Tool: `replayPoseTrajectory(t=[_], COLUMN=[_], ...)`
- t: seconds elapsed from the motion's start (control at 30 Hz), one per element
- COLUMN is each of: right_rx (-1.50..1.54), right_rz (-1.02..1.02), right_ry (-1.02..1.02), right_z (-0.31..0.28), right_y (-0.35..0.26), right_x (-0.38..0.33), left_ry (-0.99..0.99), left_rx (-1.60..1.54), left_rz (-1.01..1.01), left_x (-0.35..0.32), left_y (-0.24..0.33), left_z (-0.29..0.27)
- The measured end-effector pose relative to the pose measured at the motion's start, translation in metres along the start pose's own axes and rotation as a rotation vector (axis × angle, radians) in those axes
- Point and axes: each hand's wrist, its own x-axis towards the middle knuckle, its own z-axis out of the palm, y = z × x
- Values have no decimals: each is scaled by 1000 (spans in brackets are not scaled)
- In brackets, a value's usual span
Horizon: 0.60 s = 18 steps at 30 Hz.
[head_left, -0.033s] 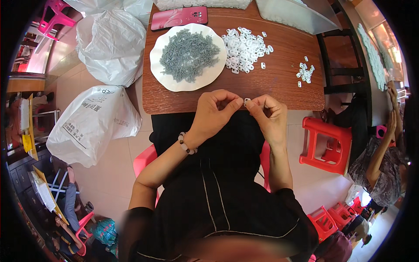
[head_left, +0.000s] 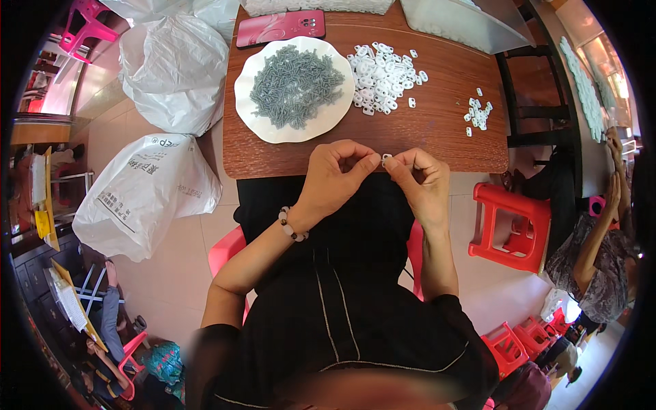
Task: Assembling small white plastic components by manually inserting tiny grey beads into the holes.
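At the near edge of the wooden table, my right hand [head_left: 421,179] pinches a small white plastic piece [head_left: 387,158] with holes between thumb and forefinger. My left hand [head_left: 336,176], wearing a beaded bracelet [head_left: 290,225] at the wrist, has its thumb and forefinger pressed together just left of that piece. Whatever sits in the left fingertips is too small to make out. Beyond my left hand stands a white wavy-rimmed plate [head_left: 247,123] heaped with grey, short rod-like parts [head_left: 294,85]. Beside it lies a heap of white pieces [head_left: 383,80], and farther right a smaller group [head_left: 478,115].
A pink phone [head_left: 281,27] lies behind the plate. At the table's far right stands a translucent bin [head_left: 471,27]. White plastic bags [head_left: 147,195] fill the left side. A red stool [head_left: 509,227] is on the right, with a seated person [head_left: 594,266] beyond it.
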Motion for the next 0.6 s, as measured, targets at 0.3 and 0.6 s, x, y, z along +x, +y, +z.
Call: replayPoseTrajectory(t=[0.3,0.6], right_rx=[11,17], right_rz=[4,46], right_ry=[-13,-87], right_z=[2,-6], right_y=[0,-6], right_x=[0,3], left_ry=[5,1], left_rx=[72,44], left_rz=[26,-29], left_x=[-1,-3], left_y=[1,2], left_z=[0,2])
